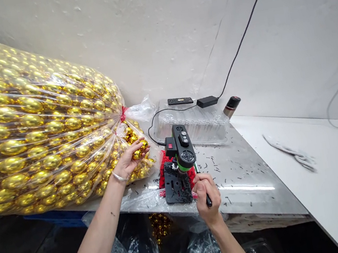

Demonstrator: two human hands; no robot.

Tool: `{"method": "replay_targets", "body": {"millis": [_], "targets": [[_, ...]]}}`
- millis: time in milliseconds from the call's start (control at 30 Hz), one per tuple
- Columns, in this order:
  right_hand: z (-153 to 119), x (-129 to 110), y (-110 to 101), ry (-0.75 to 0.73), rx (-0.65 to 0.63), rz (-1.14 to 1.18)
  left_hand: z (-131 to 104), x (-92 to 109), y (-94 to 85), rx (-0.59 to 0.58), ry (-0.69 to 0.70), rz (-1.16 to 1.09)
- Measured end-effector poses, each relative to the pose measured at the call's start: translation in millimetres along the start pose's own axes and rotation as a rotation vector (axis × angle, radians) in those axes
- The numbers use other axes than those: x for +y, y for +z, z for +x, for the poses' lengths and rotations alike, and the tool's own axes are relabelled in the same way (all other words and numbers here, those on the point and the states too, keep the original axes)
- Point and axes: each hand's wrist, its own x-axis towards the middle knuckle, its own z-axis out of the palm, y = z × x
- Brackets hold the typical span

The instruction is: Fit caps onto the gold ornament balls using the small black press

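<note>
My left hand (128, 156) is closed around shiny gold balls (137, 154), at the mouth of a small clear bag holding more gold balls (130, 134). To its right stands a small black-and-green bench drill (183, 147) with a slotted black base plate (178, 195). My right hand (208, 196) wraps round a black-ended lever handle (209, 201) beside the drill. Whether the handle joins the drill is partly hidden by my fingers. A red mat (163, 181) lies under the base, strewn with dark shavings.
A huge clear bag of gold balls (32, 141), tied in red, fills the left. Behind the drill are a clear plastic tray (190, 125), a remote (179, 100), a power adapter (207, 102) and a dark-capped bottle (232, 106). Crumpled plastic (202, 251) hangs below the metal table (245, 174).
</note>
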Motion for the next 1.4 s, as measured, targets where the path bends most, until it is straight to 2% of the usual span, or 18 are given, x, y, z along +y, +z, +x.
{"method": "replay_targets", "body": {"millis": [133, 233, 300, 433, 533, 733, 833, 1000, 1133, 1267, 1400], "targets": [[-0.6, 0.3, 0.9, -0.004, 0.022, -0.006, -33.3, -8.4, -2.4, -0.052, -0.045, -0.154], [-0.6, 0.6, 1.5, -0.009, 0.026, -0.006, -55.2, -29.0, -4.6, -0.077, -0.099, -0.177], [-0.7, 1.0, 1.7, -0.012, 0.022, -0.001, -64.5, -48.1, -4.7, -0.051, -0.136, -0.195], [-1.0, 1.3, 1.4, -0.007, 0.026, -0.006, -71.2, -88.5, -2.0, 0.057, -0.222, -0.237], [-0.9, 0.1, 0.7, 0.003, 0.017, -0.007, -70.6, -109.3, -0.7, 0.05, -0.263, -0.261], [0.3, -2.4, 0.5, 0.006, 0.018, -0.01, -66.6, -118.5, -3.8, 0.019, -0.299, -0.28], [0.4, -2.5, 0.7, 0.005, 0.019, -0.011, -62.0, -120.4, -1.6, 0.048, -0.257, -0.148], [-0.2, -2.4, 0.4, 0.009, 0.011, -0.025, -46.5, -135.1, 9.6, 0.119, -0.077, 0.185], [-0.8, -2.0, 0.2, 0.003, 0.009, -0.009, -37.6, -147.2, 19.4, 0.09, 0.095, 0.555], [-1.2, -0.6, 0.0, -0.008, -0.005, 0.009, -39.7, -150.7, 25.6, 0.072, 0.294, 1.004], [-2.2, 0.6, 0.4, -0.016, -0.007, 0.011, -43.4, -152.2, 28.0, 0.051, 0.435, 1.21]]}}
